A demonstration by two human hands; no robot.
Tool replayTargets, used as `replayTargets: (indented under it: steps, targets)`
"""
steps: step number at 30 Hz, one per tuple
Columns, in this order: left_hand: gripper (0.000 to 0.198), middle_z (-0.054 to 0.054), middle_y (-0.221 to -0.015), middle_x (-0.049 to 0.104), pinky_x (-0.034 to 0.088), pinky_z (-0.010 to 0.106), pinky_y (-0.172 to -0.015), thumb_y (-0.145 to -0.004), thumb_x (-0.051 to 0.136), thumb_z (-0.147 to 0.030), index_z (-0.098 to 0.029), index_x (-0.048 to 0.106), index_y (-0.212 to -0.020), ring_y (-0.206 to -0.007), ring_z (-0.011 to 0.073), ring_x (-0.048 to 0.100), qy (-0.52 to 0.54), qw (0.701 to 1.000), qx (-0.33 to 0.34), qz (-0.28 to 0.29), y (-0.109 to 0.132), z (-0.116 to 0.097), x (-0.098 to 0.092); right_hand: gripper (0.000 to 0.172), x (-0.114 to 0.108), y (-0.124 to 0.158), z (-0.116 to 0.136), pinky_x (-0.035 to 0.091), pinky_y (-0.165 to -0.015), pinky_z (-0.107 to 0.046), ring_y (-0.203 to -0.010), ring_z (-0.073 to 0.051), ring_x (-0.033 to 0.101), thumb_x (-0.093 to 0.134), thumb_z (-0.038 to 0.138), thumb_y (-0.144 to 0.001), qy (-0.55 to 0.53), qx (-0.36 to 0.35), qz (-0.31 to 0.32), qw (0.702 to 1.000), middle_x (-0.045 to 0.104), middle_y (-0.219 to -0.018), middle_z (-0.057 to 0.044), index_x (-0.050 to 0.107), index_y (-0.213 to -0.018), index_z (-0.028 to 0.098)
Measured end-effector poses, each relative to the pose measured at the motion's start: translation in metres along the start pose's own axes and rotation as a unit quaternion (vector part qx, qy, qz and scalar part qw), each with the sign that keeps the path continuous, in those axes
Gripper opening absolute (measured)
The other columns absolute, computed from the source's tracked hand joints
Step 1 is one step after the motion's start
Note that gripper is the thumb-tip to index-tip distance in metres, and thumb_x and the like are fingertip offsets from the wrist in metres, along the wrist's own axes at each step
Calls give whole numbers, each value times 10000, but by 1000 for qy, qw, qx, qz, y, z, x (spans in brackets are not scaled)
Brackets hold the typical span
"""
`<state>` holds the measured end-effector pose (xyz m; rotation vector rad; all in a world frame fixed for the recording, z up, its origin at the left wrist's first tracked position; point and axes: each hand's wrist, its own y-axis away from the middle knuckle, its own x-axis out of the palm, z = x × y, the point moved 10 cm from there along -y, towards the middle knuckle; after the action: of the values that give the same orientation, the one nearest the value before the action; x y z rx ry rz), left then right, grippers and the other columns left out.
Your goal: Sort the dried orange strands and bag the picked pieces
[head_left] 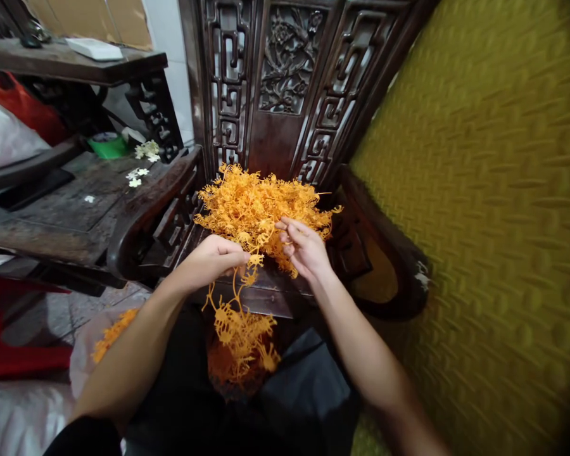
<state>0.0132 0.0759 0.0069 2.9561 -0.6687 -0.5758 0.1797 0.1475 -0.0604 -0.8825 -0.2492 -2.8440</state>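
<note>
Orange strands (228, 322) hang from the left hand (217, 254) (pinched).

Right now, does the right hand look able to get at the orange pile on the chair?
Most likely yes: the right hand is up at the orange pile, nothing visible between them; the left hand, off to one side, pinches an orange strand.

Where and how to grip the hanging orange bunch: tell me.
Pinch, probably, the thin strands atop the hanging orange bunch, just below the left hand, bringing the right hand in from the right: they run narrow, while the bunch spreads into tangled spikes.
</note>
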Motion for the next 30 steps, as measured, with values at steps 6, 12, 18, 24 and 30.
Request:
replayTargets:
  steps: [6,12,18,24,30]
  targets:
    - [340,-38,-505,440,262,249,-496,-862,539,-321,-162,600,-568,-493,79,356,-2,1000,4,-12,-6,-3,11,513,22,21,22,192,-371,-196,-459,-67,198,601,652,-884,127,-91,-4,988,297,-623,72,679,-1132,210]
    - [406,-51,-517,332,255,281,-563,-893,501,-260,-166,405,-510,-521,75,340,-204,971,107,-68,-6,-16,20,745,45,46,60,441,-641,-324,-607,-158,431,798,454,-778,507,-261,48,820,549,-707,23,544,-1460,294]
    - [396,-53,-527,340,292,290,-597,-910,496,-246,-173,395,-534,-526,79,375,-229,961,140,-61,-6,-18,35,362,56,38,35,518,-805,-354,-797,-192,645,723,404,-869,556,-243,122,786,734,-1034,-61,699,-1182,223]
    - [427,-55,-518,294,271,286,-572,-910,495,-258,-172,338,-522,-512,73,333,-229,960,145,-74,-2,-24,26,182,42,36,44,537,-829,-342,-866,-188,696,639,356,-942,492,-271,105,820,756,-948,-61,730,-973,201]
    - [350,-49,-502,366,236,258,-497,-846,513,-242,-164,458,-509,-502,72,320,-144,988,52,-35,0,-15,9,281,-9,14,29,281,-359,-192,-378,-44,385,768,440,-826,242,-119,64,961,605,-613,24,734,-926,180]
